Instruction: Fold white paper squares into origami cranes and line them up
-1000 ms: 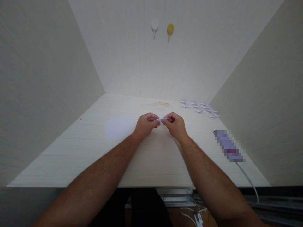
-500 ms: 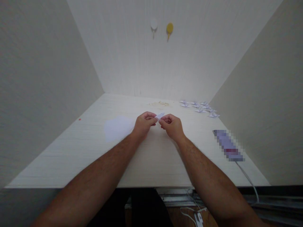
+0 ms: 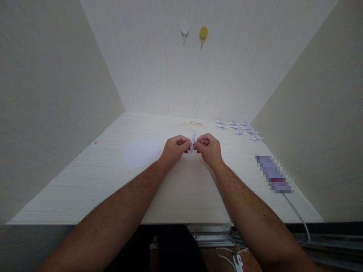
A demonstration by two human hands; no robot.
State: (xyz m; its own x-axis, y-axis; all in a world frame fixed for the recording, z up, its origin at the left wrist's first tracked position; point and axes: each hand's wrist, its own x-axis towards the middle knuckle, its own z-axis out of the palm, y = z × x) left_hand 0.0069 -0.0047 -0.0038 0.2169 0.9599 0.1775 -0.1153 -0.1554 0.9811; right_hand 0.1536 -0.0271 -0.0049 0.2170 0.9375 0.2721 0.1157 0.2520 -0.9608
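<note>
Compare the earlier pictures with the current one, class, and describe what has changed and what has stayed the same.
The small folded paper held between the left hand and right hand has turned: first crosswise, then slanted, it now runs nearly straight up the picture. No clear new grasp or release shows. The white paper, folded paper figures and wall hooks stayed put.

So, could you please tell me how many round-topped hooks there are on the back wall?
2: a white hook high on the back wall, and a yellow hook just to its right. Both are in full view.
</note>
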